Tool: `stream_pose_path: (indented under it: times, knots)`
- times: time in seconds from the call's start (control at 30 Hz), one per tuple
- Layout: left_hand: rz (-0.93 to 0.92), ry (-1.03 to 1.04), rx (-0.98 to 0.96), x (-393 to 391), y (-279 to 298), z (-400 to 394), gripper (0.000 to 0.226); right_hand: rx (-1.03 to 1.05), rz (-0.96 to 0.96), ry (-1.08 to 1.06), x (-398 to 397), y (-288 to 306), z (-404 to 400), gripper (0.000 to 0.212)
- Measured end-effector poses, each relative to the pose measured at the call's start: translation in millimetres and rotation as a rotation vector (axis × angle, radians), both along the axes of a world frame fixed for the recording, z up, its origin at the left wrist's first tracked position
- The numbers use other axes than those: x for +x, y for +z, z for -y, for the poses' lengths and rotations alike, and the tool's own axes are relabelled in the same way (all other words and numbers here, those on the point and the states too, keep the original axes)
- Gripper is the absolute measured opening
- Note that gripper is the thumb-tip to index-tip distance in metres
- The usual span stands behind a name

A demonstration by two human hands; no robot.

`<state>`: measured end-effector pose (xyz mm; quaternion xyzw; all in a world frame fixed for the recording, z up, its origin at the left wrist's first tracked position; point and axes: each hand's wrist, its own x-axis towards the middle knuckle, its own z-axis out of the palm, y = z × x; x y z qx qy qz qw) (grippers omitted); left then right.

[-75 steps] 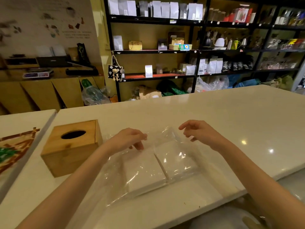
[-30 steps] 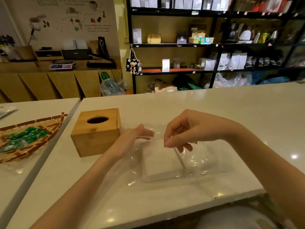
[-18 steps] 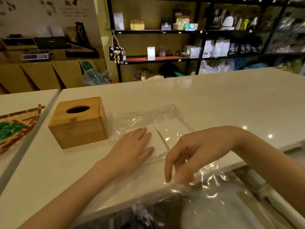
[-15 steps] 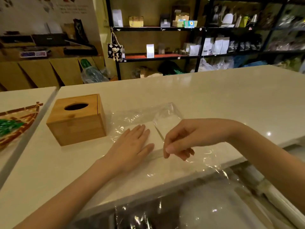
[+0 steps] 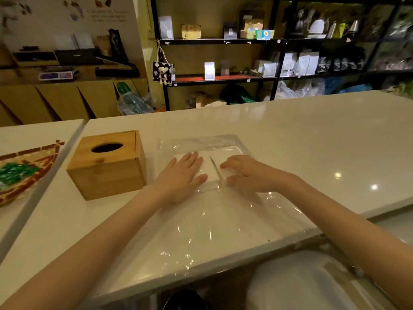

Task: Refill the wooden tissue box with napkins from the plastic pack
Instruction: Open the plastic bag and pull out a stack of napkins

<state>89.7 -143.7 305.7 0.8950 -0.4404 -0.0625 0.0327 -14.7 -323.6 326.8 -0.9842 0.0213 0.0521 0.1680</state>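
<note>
**A:** On the white counter [image 5: 290, 135], where does the pack sit?

**B:** Plastic pack [image 5: 207, 220] lies flat, centre of counter, just right of the wooden tissue box [image 5: 107, 164]. Clear film, crinkled, glare spots along the near half. The loose film runs toward the counter's near edge.

**A:** Contents?

**B:** Two white napkin stacks [image 5: 207, 171] side by side in the far half of the pack, square, with a dark seam between them.

**A:** Hands?

**B:** Left hand [image 5: 181, 175] flat, fingers spread, palm down on the left stack. Right hand [image 5: 248, 173] lies on the right stack with fingers curled; whether it pinches the film, cannot tell.

**A:** The box?

**B:** Light wood, cube-like, oval slot in the top, lid seated. No tissue shows in the slot. A woven basket [image 5: 26, 173] with green contents sits on the adjoining counter to the left, well apart.
</note>
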Motion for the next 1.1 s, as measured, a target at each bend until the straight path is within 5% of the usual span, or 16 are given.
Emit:
stream_pose_path:
  times: [0.17,0.47,0.73,0.83,1.1]
  knots:
    - [0.109,0.043,-0.077,13,-3,16,0.053,-0.069,0.116,-0.019,24,-16,13,0.049]
    - [-0.057,0.057,-0.247,17,-10,10,0.052,0.109,0.141,-0.069,39,-11,14,0.052]
    - [0.083,0.049,-0.607,-1,52,-59,0.051,0.225,0.314,0.122,62,28,-55,0.058]
    - [0.091,0.206,-0.708,16,60,-106,0.059,0.278,0.305,0.205,72,37,-89,0.071]
    - [-0.088,0.470,-0.575,49,44,-164,0.114,0.198,0.202,0.301,117,26,-135,0.102]
